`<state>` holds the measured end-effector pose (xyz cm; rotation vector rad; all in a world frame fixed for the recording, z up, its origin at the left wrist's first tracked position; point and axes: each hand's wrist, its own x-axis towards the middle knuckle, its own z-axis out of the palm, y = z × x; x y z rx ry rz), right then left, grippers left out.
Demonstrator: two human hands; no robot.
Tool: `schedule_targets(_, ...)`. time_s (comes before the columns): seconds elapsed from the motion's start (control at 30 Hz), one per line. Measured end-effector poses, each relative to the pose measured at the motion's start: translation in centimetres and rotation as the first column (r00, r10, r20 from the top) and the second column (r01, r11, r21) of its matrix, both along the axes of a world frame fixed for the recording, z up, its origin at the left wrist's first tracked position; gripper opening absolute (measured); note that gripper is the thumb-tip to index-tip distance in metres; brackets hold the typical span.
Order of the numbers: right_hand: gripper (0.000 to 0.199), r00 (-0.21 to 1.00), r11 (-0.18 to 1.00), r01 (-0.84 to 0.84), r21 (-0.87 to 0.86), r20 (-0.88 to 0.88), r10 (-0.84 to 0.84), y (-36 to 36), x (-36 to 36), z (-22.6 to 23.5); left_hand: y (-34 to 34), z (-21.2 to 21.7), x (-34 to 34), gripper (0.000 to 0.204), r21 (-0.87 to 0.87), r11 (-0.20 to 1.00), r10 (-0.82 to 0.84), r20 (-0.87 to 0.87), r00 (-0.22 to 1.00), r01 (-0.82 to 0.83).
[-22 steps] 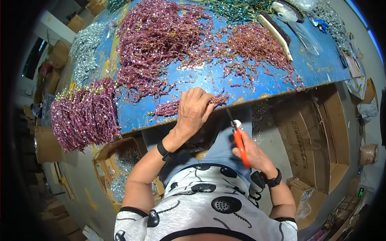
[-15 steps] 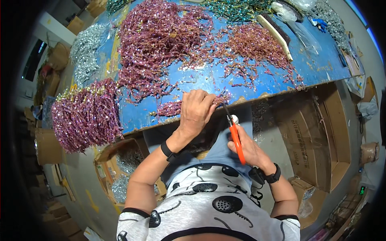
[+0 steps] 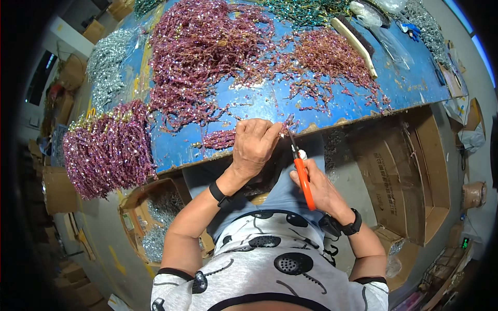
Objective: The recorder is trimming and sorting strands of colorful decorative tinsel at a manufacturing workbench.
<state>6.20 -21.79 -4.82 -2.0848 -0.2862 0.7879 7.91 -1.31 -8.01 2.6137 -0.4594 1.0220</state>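
Observation:
My left hand [image 3: 252,146] is closed around a bunch of pink sequined strands [image 3: 220,139] at the table's front edge. The bunch runs out on both sides of the fist, and its short right end shows past my thumb. My right hand [image 3: 322,187] grips orange-handled scissors [image 3: 304,182], their dark blades pointing up at that right end. Whether the blades touch the strands cannot be made out. Beyond my hands lie a large heap of pink strands [image 3: 199,57] and a smaller reddish-pink heap [image 3: 329,59].
A thick pink fringe bundle [image 3: 109,150] hangs over the left edge of the blue table [image 3: 249,106]. Silver strands [image 3: 108,65] and green strands [image 3: 306,13] lie farther back, near a wooden-backed brush [image 3: 355,44]. Cardboard boxes [image 3: 386,181] stand below the table.
My left fist has shifted slightly, and less of the bunch sticks out to its right. The scissors have moved slightly left and remain in my right hand.

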Motion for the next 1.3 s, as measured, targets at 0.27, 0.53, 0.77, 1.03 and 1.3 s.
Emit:
schedule_targets(0.27,0.054,0.996,0.999,0.038,0.031,0.085,-0.041,-0.4,0.1,-1.6,0.0,-0.1,0.0,0.042,-0.035,0.999,-0.028,-0.011,1.0,0.027)
schedule_targets(0.53,0.028,0.996,0.985,0.056,0.166,0.061,-0.067,-0.8,0.0,-2.6,0.1,0.2,0.2,0.034,-0.093,0.995,-0.042,-0.074,0.996,0.035)
schedule_targets(0.77,0.048,0.998,0.984,0.008,0.177,-0.055,0.001,-1.7,0.7,-2.1,0.1,0.5,0.3,0.032,-0.116,0.993,-0.036,-0.113,0.993,0.023)
schedule_targets(1.03,0.055,0.988,0.989,-0.15,0.002,-0.042,0.15,-1.7,1.0,0.4,0.5,0.9,0.2,0.022,-0.296,0.955,-0.071,-0.204,0.976,0.008)
schedule_targets(1.3,0.061,0.99,0.988,-0.141,0.065,0.027,0.139,-1.5,0.7,-0.7,0.9,2.0,0.0,0.019,-0.402,0.915,-0.152,-0.328,0.932,0.007)
